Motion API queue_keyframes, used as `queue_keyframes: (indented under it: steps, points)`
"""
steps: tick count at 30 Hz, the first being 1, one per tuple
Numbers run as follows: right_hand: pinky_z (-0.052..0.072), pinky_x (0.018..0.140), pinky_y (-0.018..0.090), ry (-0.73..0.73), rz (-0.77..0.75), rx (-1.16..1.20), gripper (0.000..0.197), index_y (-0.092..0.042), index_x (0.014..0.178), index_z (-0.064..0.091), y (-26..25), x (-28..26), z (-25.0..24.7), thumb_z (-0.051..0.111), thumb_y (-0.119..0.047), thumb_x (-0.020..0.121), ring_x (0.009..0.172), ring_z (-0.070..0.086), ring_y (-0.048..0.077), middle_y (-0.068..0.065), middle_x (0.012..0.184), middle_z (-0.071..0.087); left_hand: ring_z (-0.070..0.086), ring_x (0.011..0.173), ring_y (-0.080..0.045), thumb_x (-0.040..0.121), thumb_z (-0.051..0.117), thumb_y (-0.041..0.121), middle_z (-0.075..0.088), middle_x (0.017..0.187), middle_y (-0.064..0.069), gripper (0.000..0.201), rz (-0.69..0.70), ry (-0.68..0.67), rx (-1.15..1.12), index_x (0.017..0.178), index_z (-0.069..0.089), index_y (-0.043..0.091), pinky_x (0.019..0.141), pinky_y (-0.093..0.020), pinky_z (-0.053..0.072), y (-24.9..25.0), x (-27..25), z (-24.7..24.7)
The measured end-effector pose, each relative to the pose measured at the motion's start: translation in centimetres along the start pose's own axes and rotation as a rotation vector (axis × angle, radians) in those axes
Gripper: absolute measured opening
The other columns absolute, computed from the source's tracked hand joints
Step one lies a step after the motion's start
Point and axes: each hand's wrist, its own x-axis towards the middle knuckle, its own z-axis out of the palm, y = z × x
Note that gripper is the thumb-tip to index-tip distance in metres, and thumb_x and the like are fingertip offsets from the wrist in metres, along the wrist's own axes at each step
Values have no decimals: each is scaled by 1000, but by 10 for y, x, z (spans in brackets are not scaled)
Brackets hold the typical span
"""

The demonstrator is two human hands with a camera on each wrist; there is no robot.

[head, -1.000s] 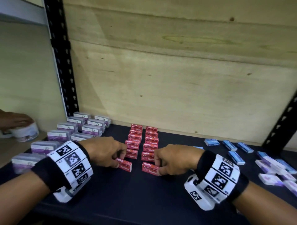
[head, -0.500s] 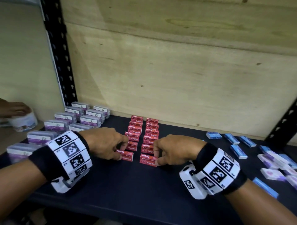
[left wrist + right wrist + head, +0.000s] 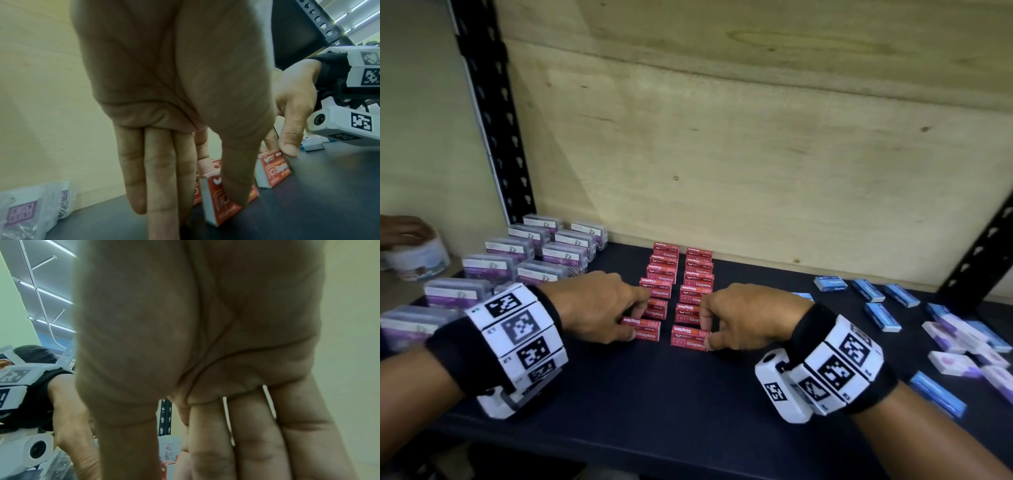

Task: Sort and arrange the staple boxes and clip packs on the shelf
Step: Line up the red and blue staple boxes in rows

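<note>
- I hold my left hand [image 3: 599, 305] at the lower centre of the head view, with its fingers [image 3: 162, 186] and thumb pinching the front red staple box [image 3: 645, 329] of the left column. The left wrist view shows this box upright on its long edge between thumb and fingers.
- I hold my right hand [image 3: 746, 317] just right of centre, its fingers curled round the front red staple box of the right column [image 3: 689, 339]. The left wrist view shows the thumb pressed on that box's top corner.
- Both boxes rest on the dark shelf [image 3: 688, 411] at the near end of two parallel columns of red staple boxes [image 3: 678, 274] running toward the plywood back panel [image 3: 756, 154]. In my judgement, each hand grips from the outer side so the box can be squared to its column and the spacing kept even.
- The clip packs [image 3: 534, 253], clear with purple labels, stand in two rows at the left of the frame, already grouped by kind.
- Blue boxes [image 3: 881, 315] and white-and-purple boxes [image 3: 952, 363] lie scattered at the right; I judge these still unsorted.
- At the far left edge, another person's hand [image 3: 404, 229] rests on a white tub [image 3: 417, 260], outside the shelf.
</note>
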Motion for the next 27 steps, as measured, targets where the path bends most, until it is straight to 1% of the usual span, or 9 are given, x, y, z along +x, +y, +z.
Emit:
queue_keyframes:
  steps: [4, 8, 10, 13, 15, 17, 20, 23, 27]
  points:
    - [49, 79, 29, -5, 19, 32, 35, -29, 114, 56, 2, -2, 1, 70, -46, 87, 92, 62, 13, -11, 98, 63, 55, 65, -3, 84, 66, 54, 61, 73, 12, 32, -30, -28, -74, 98, 45, 34, 60, -22, 40, -1, -2, -1]
    - [51, 90, 33, -26, 20, 86, 38, -30, 115, 54, 9, -8, 1, 71, -46, 86, 98, 64, 13, -10, 108, 68, 61, 74, -2, 81, 67, 59, 67, 78, 18, 39, -62, -68, -145, 100, 46, 33, 77, -29, 51, -7, -2, -8]
    - [50, 87, 29, -65, 7, 155, 35, -29, 114, 54, 16, -13, -1, 71, -43, 87, 97, 65, 11, -10, 108, 71, 63, 79, -5, 82, 64, 61, 68, 85, 15, 38, -107, -42, -112, 100, 47, 32, 80, -31, 52, -7, -3, -13]
    - [45, 68, 20, -123, 6, 282, 34, -25, 114, 55, 37, -25, -7, 72, -39, 88, 72, 63, 2, -7, 104, 73, 60, 77, -5, 76, 69, 63, 65, 82, 13, 43, -149, -17, -48, 99, 49, 32, 73, -27, 49, -1, -3, -29]
    - [48, 73, 23, -115, 22, 361, 33, -22, 112, 58, 55, -33, -12, 74, -36, 87, 63, 59, -1, -3, 95, 72, 61, 72, -6, 68, 78, 59, 66, 79, 13, 50, -157, -101, -98, 99, 52, 31, 68, -25, 47, 5, -3, -43]
    - [49, 79, 27, -92, 54, 409, 30, -22, 109, 59, 77, -40, -19, 75, -35, 86, 70, 61, 4, -1, 93, 73, 64, 69, -8, 66, 83, 53, 69, 79, 11, 51, -149, -161, -148, 99, 54, 30, 66, -24, 47, 13, -1, -57]
    - [51, 75, 23, -59, 125, 389, 26, -25, 107, 61, 110, -50, -31, 72, -38, 87, 72, 62, 5, -3, 88, 72, 67, 78, -9, 69, 79, 57, 71, 84, 11, 45, -81, -86, -113, 98, 55, 32, 72, -26, 50, 28, 7, -78]
    - [49, 71, 21, -11, 245, 297, 24, -27, 108, 61, 144, -57, -45, 69, -39, 90, 74, 62, 10, -2, 87, 72, 62, 79, -6, 74, 72, 62, 66, 85, 14, 42, -22, -50, -54, 101, 57, 34, 71, -26, 47, 47, 27, -93]
    - [47, 89, 29, 57, 382, 143, 23, -31, 110, 62, 187, -50, -54, 68, -41, 90, 92, 64, 11, -7, 103, 72, 62, 85, -7, 78, 68, 61, 66, 93, 15, 38, 70, -12, -34, 104, 61, 34, 77, -29, 50, 79, 68, -105]
